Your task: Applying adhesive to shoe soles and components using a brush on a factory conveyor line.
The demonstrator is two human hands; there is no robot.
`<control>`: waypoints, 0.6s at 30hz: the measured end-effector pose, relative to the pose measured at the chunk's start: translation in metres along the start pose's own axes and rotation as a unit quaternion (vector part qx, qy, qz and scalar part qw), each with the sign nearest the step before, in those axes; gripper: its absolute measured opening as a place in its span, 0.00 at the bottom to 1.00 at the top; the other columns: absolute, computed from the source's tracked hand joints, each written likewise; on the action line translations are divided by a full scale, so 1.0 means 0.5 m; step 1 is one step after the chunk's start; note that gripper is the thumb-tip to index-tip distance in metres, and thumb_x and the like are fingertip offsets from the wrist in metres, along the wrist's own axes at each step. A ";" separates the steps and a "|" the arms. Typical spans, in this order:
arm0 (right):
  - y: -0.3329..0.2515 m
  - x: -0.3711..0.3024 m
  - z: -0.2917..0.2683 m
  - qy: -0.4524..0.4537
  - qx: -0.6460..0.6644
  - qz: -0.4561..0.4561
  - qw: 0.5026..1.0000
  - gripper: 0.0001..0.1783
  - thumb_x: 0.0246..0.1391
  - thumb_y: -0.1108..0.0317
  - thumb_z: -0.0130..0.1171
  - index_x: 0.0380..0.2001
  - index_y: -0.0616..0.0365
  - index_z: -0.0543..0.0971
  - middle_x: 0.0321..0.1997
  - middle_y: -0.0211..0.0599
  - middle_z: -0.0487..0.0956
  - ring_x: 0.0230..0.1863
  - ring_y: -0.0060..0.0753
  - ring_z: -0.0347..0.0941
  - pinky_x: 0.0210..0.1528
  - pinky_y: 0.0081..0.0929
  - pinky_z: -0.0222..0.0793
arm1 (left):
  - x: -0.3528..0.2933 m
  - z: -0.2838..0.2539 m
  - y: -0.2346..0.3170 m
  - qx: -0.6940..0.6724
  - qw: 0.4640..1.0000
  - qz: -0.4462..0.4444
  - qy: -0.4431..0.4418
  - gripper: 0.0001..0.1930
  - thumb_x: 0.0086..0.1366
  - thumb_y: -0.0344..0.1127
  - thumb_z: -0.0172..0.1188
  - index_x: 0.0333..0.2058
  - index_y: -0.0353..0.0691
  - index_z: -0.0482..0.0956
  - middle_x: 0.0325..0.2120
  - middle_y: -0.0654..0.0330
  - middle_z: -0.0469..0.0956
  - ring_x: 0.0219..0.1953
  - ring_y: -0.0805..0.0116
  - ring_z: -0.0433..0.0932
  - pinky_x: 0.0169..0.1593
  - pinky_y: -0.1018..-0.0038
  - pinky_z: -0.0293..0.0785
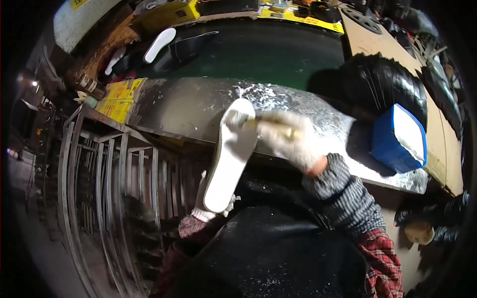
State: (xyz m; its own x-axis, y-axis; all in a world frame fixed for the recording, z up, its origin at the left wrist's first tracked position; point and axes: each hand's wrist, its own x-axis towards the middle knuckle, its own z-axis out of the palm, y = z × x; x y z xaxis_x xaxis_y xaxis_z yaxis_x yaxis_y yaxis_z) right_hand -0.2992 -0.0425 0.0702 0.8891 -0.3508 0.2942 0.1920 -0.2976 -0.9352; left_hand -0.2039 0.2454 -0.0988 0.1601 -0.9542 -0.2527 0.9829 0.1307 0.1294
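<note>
At metal bench (186,107) edge, I see white sole (230,161); left hand (203,214) beneath, finger closure hidden; right hand (292,138) grips brush (248,122) at far end. Brushing seems unfinished: visible face mostly white, evenness unclear.

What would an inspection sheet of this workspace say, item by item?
Surface: scuffed grey metal ledge with white smears; dark green flat bed beyond
Work things: long white shoe sole; yellowish-handled brush over its far end; blue rectangular tub holding white material
Clutter: another white sole; glossy black ribbed pile
Hands: gloved left hand holds the nearer sole from below; white-gloved right hand grips the brush
Cables: nothing seen
Surroundings: grey metal rack at left
</note>
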 end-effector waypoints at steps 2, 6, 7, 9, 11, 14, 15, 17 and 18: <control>0.030 0.036 0.011 0.068 0.086 0.094 0.990 0.13 0.57 0.63 0.61 0.39 0.63 0.80 0.29 0.33 0.81 0.31 0.22 0.75 0.34 0.20 0.71 | -0.002 -0.015 -0.003 -0.031 0.999 -0.005 -0.031 0.49 0.58 0.78 0.36 0.59 0.36 0.66 0.40 0.35 0.76 0.31 0.37 0.80 0.31 0.43 0.78; -0.006 -0.051 -0.026 0.045 0.144 0.192 0.970 0.12 0.60 0.64 0.57 0.39 0.63 0.77 0.27 0.34 0.80 0.33 0.20 0.76 0.36 0.16 0.73 | -0.009 -0.021 -0.005 0.137 0.988 0.060 0.028 0.41 0.65 0.69 0.38 0.62 0.39 0.63 0.48 0.42 0.75 0.39 0.43 0.80 0.43 0.45 0.77; 0.004 -0.095 -0.022 0.042 0.218 0.186 0.957 0.10 0.59 0.66 0.59 0.38 0.63 0.78 0.31 0.37 0.82 0.34 0.23 0.78 0.38 0.18 0.75 | 0.017 0.005 -0.003 0.331 0.926 0.111 0.142 0.40 0.65 0.68 0.38 0.62 0.39 0.63 0.49 0.42 0.74 0.41 0.45 0.80 0.44 0.46 0.77; -0.022 -0.075 -0.030 -0.158 -0.022 -0.113 0.981 0.09 0.57 0.67 0.61 0.37 0.62 0.79 0.31 0.37 0.82 0.34 0.24 0.78 0.37 0.20 0.75 | 0.034 0.087 -0.013 0.443 0.874 0.169 0.103 0.36 0.68 0.63 0.38 0.63 0.41 0.60 0.56 0.42 0.69 0.48 0.44 0.77 0.48 0.45 0.76; -0.058 -0.019 -0.006 -0.073 -0.125 0.049 0.988 0.13 0.57 0.61 0.60 0.33 0.61 0.80 0.29 0.38 0.82 0.32 0.24 0.78 0.34 0.20 0.74 | 0.008 0.035 0.011 0.180 0.976 0.098 0.079 0.37 0.67 0.65 0.37 0.63 0.42 0.60 0.55 0.42 0.70 0.47 0.41 0.77 0.48 0.42 0.75; -0.050 0.079 -0.008 0.036 -0.022 0.055 0.998 0.14 0.56 0.61 0.59 0.28 0.63 0.80 0.22 0.36 0.81 0.26 0.23 0.77 0.29 0.20 0.72 | 0.015 0.050 0.019 -0.103 0.994 -0.021 -0.039 0.40 0.65 0.69 0.36 0.63 0.42 0.60 0.53 0.44 0.72 0.42 0.38 0.79 0.47 0.38 0.73; -0.059 0.083 -0.004 0.008 -0.050 0.054 0.997 0.14 0.55 0.61 0.59 0.28 0.63 0.80 0.22 0.37 0.80 0.25 0.25 0.78 0.29 0.21 0.73 | 0.025 0.057 0.020 -0.095 0.988 -0.022 -0.117 0.40 0.65 0.69 0.36 0.63 0.42 0.60 0.53 0.44 0.73 0.42 0.38 0.79 0.48 0.36 0.72; -0.119 0.025 0.016 -0.150 -0.200 -0.010 0.968 0.14 0.54 0.60 0.59 0.29 0.62 0.81 0.22 0.41 0.80 0.25 0.36 0.79 0.30 0.23 0.75 | 0.018 0.065 0.010 -0.085 0.981 -0.007 -0.172 0.38 0.67 0.66 0.37 0.64 0.40 0.60 0.56 0.46 0.70 0.50 0.41 0.75 0.58 0.40 0.66; -0.114 -0.009 0.027 -0.206 -0.140 -0.074 0.966 0.14 0.52 0.59 0.60 0.27 0.60 0.82 0.22 0.42 0.79 0.26 0.45 0.78 0.32 0.27 0.76 | 0.032 0.167 -0.014 -0.201 0.971 0.052 -0.118 0.37 0.68 0.64 0.38 0.64 0.38 0.59 0.59 0.46 0.66 0.60 0.45 0.66 0.64 0.48 0.61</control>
State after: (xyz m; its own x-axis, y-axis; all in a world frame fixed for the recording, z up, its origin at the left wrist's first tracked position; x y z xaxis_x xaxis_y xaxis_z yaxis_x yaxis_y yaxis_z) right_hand -0.3087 -0.0118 0.1197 0.9616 0.0789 0.2630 0.2604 -0.5666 -0.7818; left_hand -0.2159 0.2067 -0.0238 0.2817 -0.9591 -0.0263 0.9258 0.2789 -0.2552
